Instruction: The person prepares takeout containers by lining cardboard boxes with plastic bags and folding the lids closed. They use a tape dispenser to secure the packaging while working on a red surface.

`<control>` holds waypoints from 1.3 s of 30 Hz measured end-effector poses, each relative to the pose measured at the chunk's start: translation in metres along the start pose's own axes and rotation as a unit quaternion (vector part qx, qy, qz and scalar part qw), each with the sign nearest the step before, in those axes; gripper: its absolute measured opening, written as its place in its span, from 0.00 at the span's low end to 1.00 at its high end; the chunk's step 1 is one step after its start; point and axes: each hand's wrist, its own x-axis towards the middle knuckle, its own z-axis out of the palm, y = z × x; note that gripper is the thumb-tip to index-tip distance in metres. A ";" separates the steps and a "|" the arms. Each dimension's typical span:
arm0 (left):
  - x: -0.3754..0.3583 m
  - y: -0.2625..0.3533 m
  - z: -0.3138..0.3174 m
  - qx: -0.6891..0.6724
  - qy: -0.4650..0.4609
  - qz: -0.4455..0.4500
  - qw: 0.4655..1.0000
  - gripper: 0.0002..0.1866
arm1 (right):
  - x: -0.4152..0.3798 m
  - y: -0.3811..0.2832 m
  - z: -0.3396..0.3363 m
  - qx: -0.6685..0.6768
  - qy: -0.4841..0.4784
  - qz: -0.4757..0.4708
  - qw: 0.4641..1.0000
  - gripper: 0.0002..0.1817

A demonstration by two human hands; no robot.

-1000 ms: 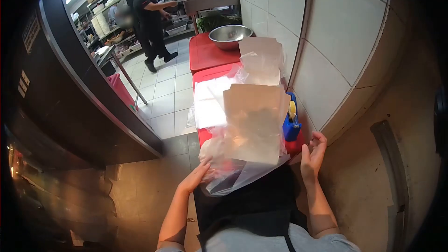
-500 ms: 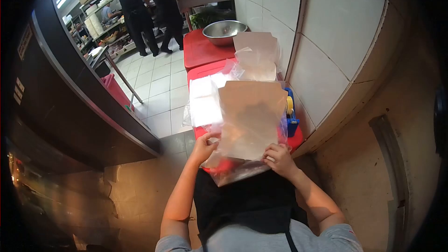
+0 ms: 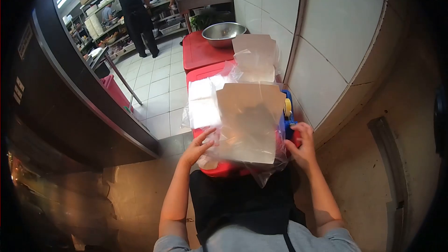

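A flat brown cardboard sheet (image 3: 247, 123) lies in front of me on a red surface, with clear plastic film (image 3: 265, 171) over it and past its near edge. My left hand (image 3: 198, 150) is at the sheet's left edge by the film, fingers apart. My right hand (image 3: 303, 148) is off the right edge, fingers spread and curved, nearest to a blue tape dispenser (image 3: 290, 125) with a yellowish roll (image 3: 287, 107). The dispenser is partly hidden by the sheet and film. White stacked sheets or packets (image 3: 204, 105) lie to the left of the cardboard.
Beyond lie another cardboard piece (image 3: 255, 49) and a metal bowl (image 3: 223, 32) on a red lid (image 3: 198, 53). A tiled wall (image 3: 336, 28) rises at right, a dark panel (image 3: 88, 98) at left. Two people in dark clothes stand in the kitchen behind.
My right hand has left the film's near right edge and moved right and up, opening. My left fingers have spread. The film's near edge has shifted; a co-worker behind has moved right.
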 end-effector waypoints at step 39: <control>0.005 0.021 0.063 0.504 0.111 0.350 0.782 0.20 | 0.027 0.036 0.156 0.097 -0.221 -0.080 0.967 0.12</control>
